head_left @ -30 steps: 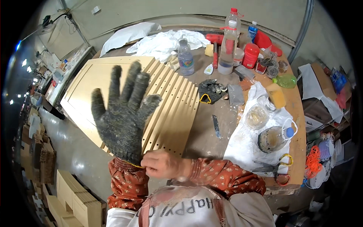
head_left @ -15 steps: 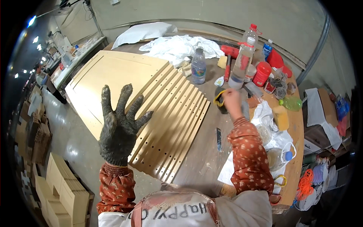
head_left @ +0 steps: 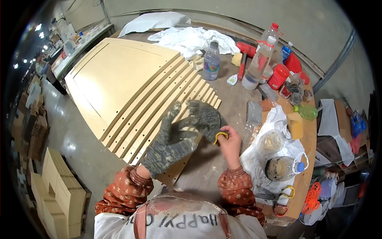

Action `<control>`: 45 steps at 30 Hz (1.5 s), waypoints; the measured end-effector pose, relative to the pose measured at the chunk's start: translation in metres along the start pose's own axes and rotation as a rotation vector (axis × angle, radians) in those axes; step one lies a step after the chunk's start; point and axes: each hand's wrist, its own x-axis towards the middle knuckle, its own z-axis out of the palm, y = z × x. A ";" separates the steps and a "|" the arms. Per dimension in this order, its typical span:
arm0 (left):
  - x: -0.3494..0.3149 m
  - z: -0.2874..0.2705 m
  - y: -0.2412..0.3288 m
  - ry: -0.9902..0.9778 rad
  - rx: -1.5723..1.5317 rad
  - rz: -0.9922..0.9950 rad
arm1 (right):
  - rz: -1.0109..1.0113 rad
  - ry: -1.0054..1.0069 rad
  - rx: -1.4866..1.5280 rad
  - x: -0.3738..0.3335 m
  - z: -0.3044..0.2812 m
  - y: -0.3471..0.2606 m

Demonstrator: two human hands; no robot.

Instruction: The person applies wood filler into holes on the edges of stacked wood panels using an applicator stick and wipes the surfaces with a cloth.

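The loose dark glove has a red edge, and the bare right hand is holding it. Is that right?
Not quite: the loose dark glove has a yellow edge, not a red one, as the head view shows. The bare right hand is holding it.

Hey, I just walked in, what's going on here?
A person stands at a cluttered table. Their left hand wears a dark glove; the bare right hand pinches a loose glove by its yellow-edged cuff. The left fingers are spread close to the loose glove, though I can't tell whether they touch it. Stacked cream panels with rows of holes lie beneath and beyond the left hand, and a white cloth lies to the right.
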 end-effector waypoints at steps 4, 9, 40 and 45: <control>-0.016 0.011 -0.019 0.058 0.049 -0.201 | -0.722 0.360 -0.602 -0.022 0.001 -0.034; -0.020 0.026 -0.030 0.145 0.373 -0.386 | -0.462 0.014 -0.061 -0.066 0.018 -0.068; 0.023 0.021 -0.021 0.073 1.034 0.140 | -0.229 -0.287 -0.150 -0.049 0.014 -0.078; 0.020 0.017 -0.029 -0.109 1.471 0.370 | 0.213 -0.510 1.143 -0.036 0.017 -0.049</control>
